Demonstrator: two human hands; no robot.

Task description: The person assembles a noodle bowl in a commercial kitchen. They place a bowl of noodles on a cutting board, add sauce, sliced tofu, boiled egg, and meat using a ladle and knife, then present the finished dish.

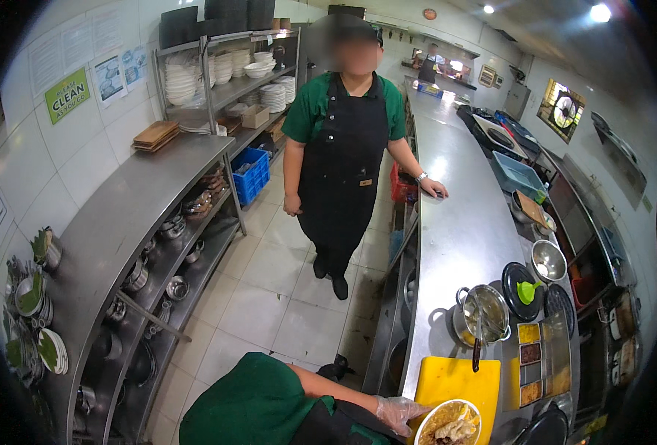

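Observation:
My left hand (396, 415), in a clear plastic glove, reaches in from the lower edge below a green sleeve. Its fingers are at the left rim of a white bowl (413, 437) and appear to grip it. Inside the bowl is brownish-yellow food (441, 424) with pale pieces on top. Part of the bowl is cut off by the lower edge. Beneath it lies a yellow cutting board (458, 374). My right hand is out of the picture.
Beyond the board stands a steel pot (468, 326) with a dark-handled utensil. To its right are food containers (530, 352) and a black lid (517, 285) under a green scoop. A co-worker (343, 148) stands in the aisle, one hand on the steel counter (462, 222). Shelves (158, 185) line the left.

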